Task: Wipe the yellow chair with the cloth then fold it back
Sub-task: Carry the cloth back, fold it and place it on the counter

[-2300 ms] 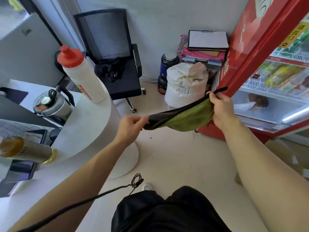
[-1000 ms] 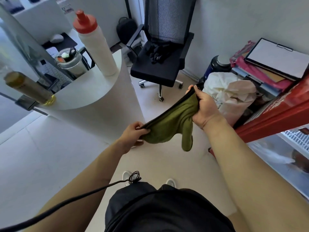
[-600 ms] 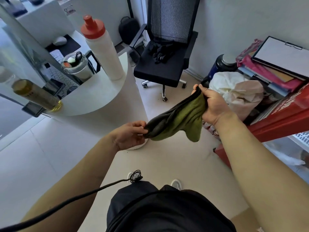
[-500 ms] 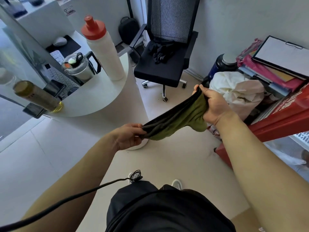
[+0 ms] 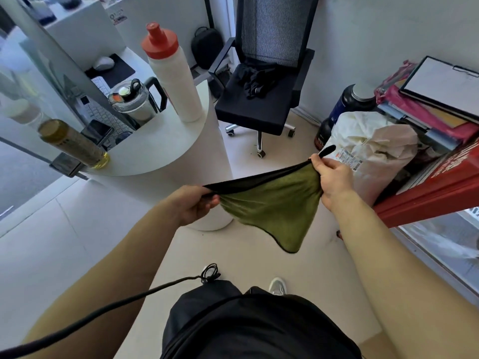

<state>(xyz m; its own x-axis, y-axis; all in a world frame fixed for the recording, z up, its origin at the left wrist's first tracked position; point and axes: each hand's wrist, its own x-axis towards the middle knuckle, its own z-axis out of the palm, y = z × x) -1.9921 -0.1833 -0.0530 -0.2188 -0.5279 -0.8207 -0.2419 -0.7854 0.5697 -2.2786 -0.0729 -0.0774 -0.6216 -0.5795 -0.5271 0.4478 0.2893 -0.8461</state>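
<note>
An olive-green cloth (image 5: pixel 274 211) with a black edge hangs stretched between my two hands above the floor. My left hand (image 5: pixel 193 204) grips its left corner. My right hand (image 5: pixel 330 177) pinches the right corner, higher up, with a black loop sticking out above the fingers. The lower part of the cloth sags to a point below my right hand. No yellow chair is in view.
A round white counter (image 5: pixel 160 149) at the left carries a white bottle with a red cap (image 5: pixel 172 73), a steel jug (image 5: pixel 134 102) and a gold bottle (image 5: pixel 75 145). A black office chair (image 5: pixel 261 94) stands ahead. A white sack (image 5: pixel 373 149), a folder stack and a red fridge (image 5: pixel 440 187) are on the right.
My hands have pulled apart and the cloth has spread wider, with its lower flap now hanging open below. Both hands kept their grip.
</note>
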